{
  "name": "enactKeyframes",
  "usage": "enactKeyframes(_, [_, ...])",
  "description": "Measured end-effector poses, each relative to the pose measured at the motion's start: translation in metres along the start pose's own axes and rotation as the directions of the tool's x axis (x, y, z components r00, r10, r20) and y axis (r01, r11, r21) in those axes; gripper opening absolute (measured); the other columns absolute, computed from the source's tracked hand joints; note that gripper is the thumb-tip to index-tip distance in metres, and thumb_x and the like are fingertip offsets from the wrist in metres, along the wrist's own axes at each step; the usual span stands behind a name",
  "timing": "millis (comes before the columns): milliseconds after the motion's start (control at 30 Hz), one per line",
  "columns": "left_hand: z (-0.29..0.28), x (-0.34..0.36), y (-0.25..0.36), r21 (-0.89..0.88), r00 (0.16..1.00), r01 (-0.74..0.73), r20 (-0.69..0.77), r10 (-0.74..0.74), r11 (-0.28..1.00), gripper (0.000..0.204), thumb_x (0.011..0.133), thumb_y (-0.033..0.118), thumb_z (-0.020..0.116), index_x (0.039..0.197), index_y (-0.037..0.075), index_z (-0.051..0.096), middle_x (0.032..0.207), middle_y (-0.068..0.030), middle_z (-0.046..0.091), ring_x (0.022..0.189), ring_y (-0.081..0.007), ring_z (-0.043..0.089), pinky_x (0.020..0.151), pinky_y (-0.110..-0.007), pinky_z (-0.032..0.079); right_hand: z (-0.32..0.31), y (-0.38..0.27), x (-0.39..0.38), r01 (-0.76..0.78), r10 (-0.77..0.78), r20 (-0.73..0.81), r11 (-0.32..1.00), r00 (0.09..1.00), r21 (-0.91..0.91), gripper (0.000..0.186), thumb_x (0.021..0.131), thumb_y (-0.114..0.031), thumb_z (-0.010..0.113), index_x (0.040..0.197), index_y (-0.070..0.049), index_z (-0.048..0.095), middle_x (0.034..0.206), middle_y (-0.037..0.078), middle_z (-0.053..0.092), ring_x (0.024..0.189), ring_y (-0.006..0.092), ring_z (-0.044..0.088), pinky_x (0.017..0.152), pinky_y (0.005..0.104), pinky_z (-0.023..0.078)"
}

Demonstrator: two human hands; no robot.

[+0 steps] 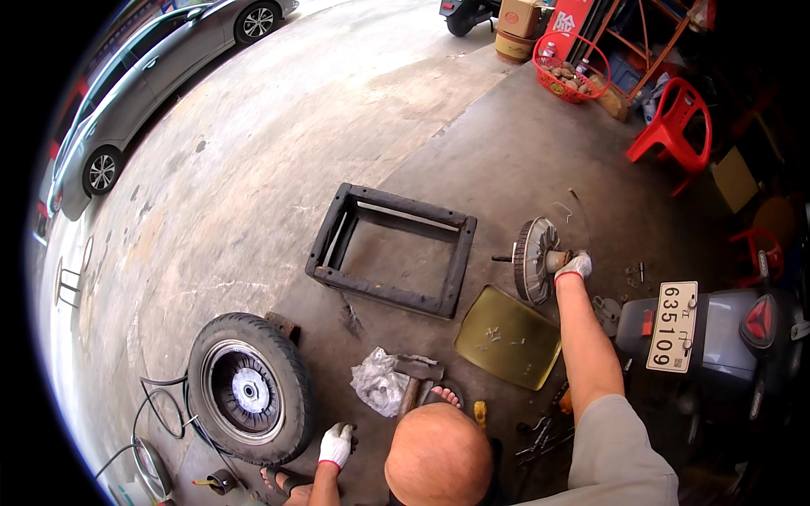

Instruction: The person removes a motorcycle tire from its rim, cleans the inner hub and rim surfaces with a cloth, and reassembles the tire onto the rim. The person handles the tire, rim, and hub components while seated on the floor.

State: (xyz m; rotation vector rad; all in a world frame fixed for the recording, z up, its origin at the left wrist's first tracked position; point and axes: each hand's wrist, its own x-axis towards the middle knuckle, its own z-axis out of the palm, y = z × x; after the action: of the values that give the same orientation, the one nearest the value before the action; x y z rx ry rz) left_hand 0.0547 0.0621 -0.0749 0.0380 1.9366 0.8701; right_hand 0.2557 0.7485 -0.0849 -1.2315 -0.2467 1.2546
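My right hand [575, 266], in a white work glove, reaches far forward with its fingers closed round the axle end of a hub motor stator [531, 260]. The stator is a silver disc with a dark ribbed rim, standing on edge on the floor. Its other axle end points left. My left hand [337, 444], gloved in white with dirty fingertips, hangs near my knee. Its fingers are loosely bent and a little apart, and I see nothing in them. To its left lies a scooter wheel [251, 390] with a black tyre and hollow hub.
Ahead lies a black rectangular frame [392, 249]. A yellowish tray [509, 339] with small parts lies right of it. A hammer [413, 384] rests by crumpled plastic [377, 381]. A parked scooter [717, 329] flanks my right; a black hose [160, 405] curls at left.
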Motion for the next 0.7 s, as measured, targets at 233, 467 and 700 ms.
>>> enactKeyframes(233, [0.006,0.006,0.004,0.009,1.0,0.001,0.008,-0.001,1.0,0.031,0.1,0.026,0.051,0.109,0.002,0.068,0.071,-0.0081,0.065,0.059,-0.0146,0.06,0.055,-0.03,0.048,-0.013,0.005,0.037,-0.032,0.03,-0.046,0.998,0.998,-0.054,0.027,0.087,-0.026,0.066,0.105,-0.006,0.068,0.101,0.007,0.068,0.076,0.0226,0.065,0.069,0.0402,0.056])
enactKeyframes(467, [0.004,-0.002,0.009,0.028,0.999,0.032,-0.008,-0.032,0.999,0.031,0.1,0.025,0.051,0.111,0.002,0.068,0.073,-0.0087,0.066,0.06,-0.0147,0.06,0.057,-0.03,0.048,-0.012,0.014,0.022,-0.099,0.101,0.026,0.994,0.995,-0.048,0.032,0.091,-0.026,0.056,0.113,-0.004,0.066,0.111,0.008,0.068,0.092,0.0237,0.067,0.085,0.0409,0.055])
enactKeyframes(700, [0.011,-0.001,0.008,0.066,1.0,0.023,0.01,-0.024,0.998,0.03,0.1,0.025,0.05,0.111,0.003,0.068,0.071,-0.008,0.066,0.059,-0.0144,0.06,0.056,-0.03,0.048,-0.029,0.016,0.059,-0.102,0.11,0.084,0.991,0.99,-0.089,0.041,0.094,-0.03,0.044,0.12,-0.008,0.066,0.122,0.007,0.068,0.105,0.0244,0.066,0.098,0.042,0.05])
